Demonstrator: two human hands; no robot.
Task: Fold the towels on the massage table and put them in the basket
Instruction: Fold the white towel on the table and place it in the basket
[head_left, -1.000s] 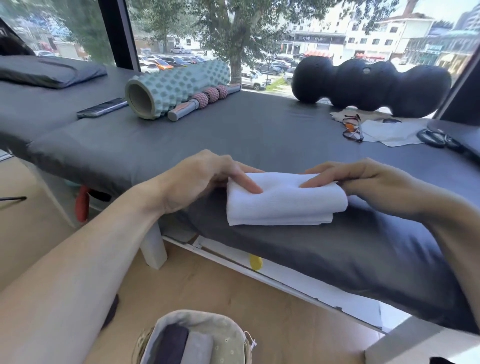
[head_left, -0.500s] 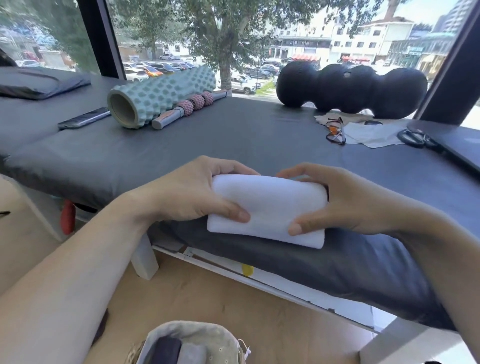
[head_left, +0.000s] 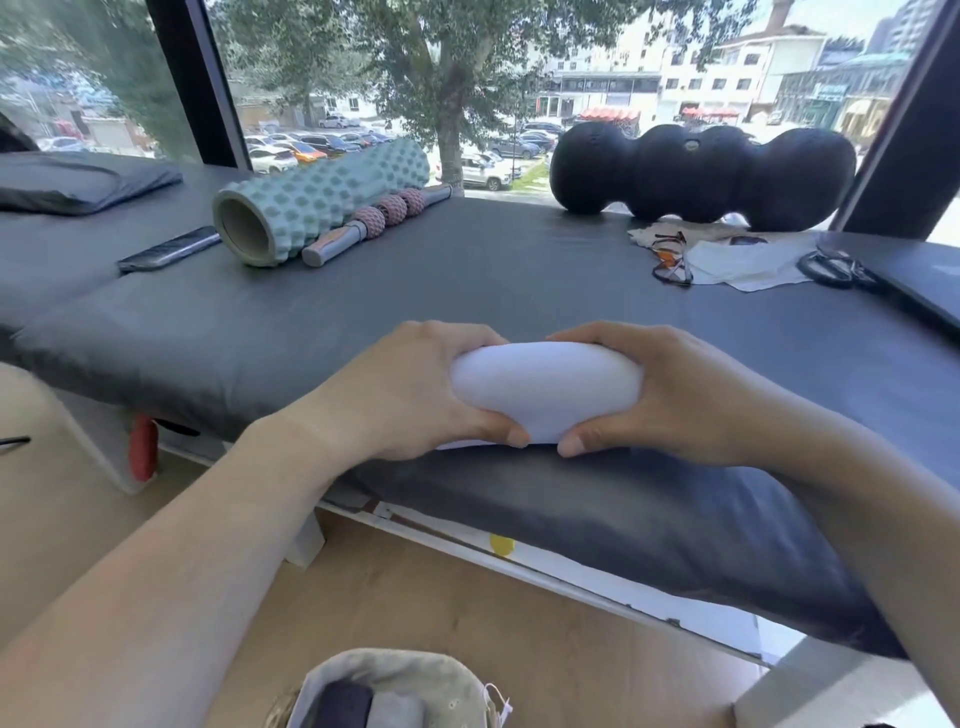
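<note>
A folded white towel (head_left: 545, 389) is squeezed into a thick bundle between both hands, just above the near edge of the dark grey massage table (head_left: 467, 291). My left hand (head_left: 415, 395) grips its left end, thumb underneath. My right hand (head_left: 670, 395) grips its right end the same way. On the floor below, at the bottom edge of the view, stands a beige cloth-lined basket (head_left: 415, 675) holding a dark folded towel (head_left: 343, 706) and a grey one (head_left: 395, 712).
Along the far side of the table lie a teal foam roller (head_left: 322, 202), a massage stick (head_left: 374, 221), a phone (head_left: 169, 249), a black peanut roller (head_left: 701, 174), glasses (head_left: 670, 257) on white cloths, scissors (head_left: 836, 267) and a laptop (head_left: 914, 275). Wooden floor lies below.
Both hands have closed around the towel's ends and lifted it off the table, pressing it into a rounder bundle. One second ago it lay flat under my fingers.
</note>
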